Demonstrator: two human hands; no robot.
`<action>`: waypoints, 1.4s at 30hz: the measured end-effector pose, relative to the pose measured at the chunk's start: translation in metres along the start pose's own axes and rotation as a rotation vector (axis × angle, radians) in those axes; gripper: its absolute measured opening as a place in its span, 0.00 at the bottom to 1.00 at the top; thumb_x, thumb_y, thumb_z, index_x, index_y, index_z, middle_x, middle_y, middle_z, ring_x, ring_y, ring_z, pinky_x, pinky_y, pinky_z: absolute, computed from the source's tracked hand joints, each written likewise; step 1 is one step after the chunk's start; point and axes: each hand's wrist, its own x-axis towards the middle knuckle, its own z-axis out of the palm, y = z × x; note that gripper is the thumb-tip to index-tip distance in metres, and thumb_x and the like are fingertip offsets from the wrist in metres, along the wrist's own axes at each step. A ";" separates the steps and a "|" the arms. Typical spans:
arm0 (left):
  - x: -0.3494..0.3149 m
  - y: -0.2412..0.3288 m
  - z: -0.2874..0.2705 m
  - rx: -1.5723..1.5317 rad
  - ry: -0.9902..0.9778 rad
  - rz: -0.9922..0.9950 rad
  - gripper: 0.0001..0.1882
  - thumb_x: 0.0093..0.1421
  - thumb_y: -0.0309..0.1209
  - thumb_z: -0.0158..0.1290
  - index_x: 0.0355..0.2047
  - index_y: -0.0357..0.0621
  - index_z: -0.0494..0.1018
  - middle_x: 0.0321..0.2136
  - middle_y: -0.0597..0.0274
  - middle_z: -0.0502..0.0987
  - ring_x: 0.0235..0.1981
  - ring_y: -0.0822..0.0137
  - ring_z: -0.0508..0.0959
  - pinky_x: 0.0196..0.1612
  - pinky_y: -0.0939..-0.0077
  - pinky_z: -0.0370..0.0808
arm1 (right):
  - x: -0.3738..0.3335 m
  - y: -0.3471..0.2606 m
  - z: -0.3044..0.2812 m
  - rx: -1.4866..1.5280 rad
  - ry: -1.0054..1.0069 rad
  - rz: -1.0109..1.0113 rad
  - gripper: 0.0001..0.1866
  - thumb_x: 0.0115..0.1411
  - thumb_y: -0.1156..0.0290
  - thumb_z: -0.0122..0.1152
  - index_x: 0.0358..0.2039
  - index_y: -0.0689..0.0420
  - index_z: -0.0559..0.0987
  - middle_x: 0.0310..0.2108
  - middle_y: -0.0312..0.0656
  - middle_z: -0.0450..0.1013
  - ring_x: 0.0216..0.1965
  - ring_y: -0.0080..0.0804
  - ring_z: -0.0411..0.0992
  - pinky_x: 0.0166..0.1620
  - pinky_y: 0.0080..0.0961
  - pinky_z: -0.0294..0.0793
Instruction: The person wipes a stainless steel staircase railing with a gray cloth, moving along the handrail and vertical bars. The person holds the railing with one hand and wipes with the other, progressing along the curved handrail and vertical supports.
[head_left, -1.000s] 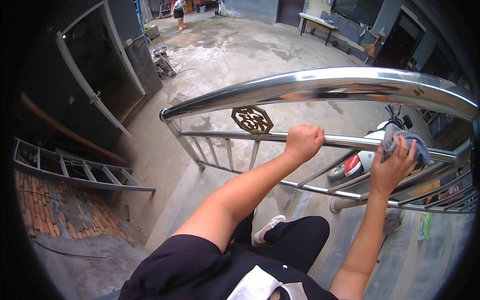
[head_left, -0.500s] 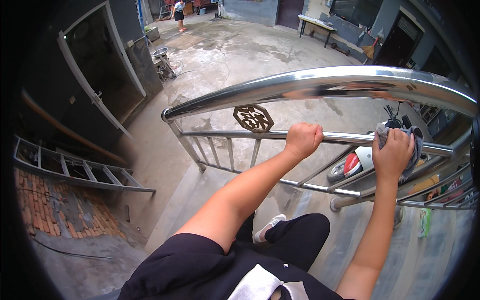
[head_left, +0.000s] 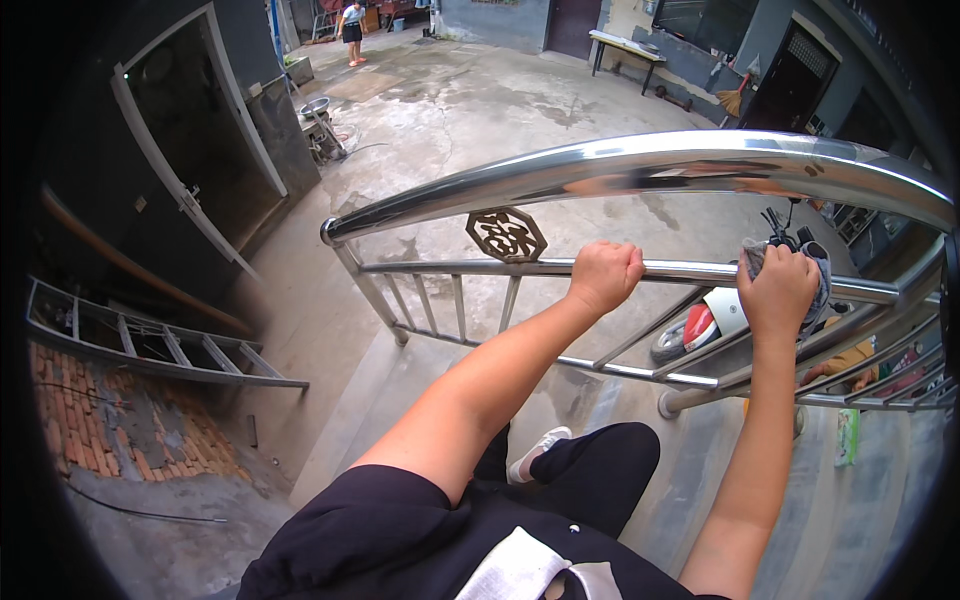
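A shiny metal stair railing (head_left: 590, 160) curves across in front of me, with a thinner bar running below its thick top rail. My left hand (head_left: 607, 273) is closed around that lower bar, right of an octagonal bronze-coloured ornament (head_left: 507, 234). Farther right, my right hand (head_left: 778, 292) presses a grey cloth (head_left: 818, 290) round the same bar, its fingers curled over the top. Part of the cloth sticks out on both sides of the hand. The bar under the cloth is hidden.
Beyond the railing stands a red and white scooter (head_left: 715, 318). A metal ladder (head_left: 170, 345) leans at the left near a brick patch (head_left: 110, 420). A green packet (head_left: 847, 437) lies on the steps at right. A person (head_left: 352, 32) stands far off in the courtyard.
My right hand has slid slightly left along the bar with the cloth. The left hand keeps its hold on the bar.
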 end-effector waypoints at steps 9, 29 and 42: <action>-0.001 0.000 0.001 0.014 0.027 0.016 0.15 0.60 0.36 0.46 0.18 0.46 0.70 0.17 0.57 0.75 0.22 0.51 0.73 0.29 0.56 0.70 | -0.003 -0.003 0.006 -0.011 0.075 0.028 0.17 0.52 0.54 0.63 0.27 0.56 0.78 0.29 0.40 0.72 0.37 0.39 0.69 0.54 0.39 0.63; 0.000 -0.003 0.003 0.041 -0.044 0.017 0.16 0.63 0.34 0.41 0.19 0.46 0.69 0.19 0.58 0.75 0.24 0.51 0.73 0.32 0.56 0.71 | -0.009 -0.010 0.008 0.059 0.134 0.114 0.17 0.50 0.55 0.64 0.28 0.56 0.76 0.32 0.39 0.71 0.43 0.37 0.68 0.59 0.39 0.60; 0.000 -0.005 0.004 0.050 -0.041 0.035 0.16 0.63 0.33 0.40 0.19 0.46 0.69 0.19 0.59 0.76 0.23 0.51 0.73 0.33 0.57 0.70 | -0.010 -0.011 0.007 0.079 0.129 0.128 0.17 0.50 0.55 0.65 0.30 0.56 0.77 0.33 0.39 0.71 0.45 0.37 0.68 0.60 0.39 0.59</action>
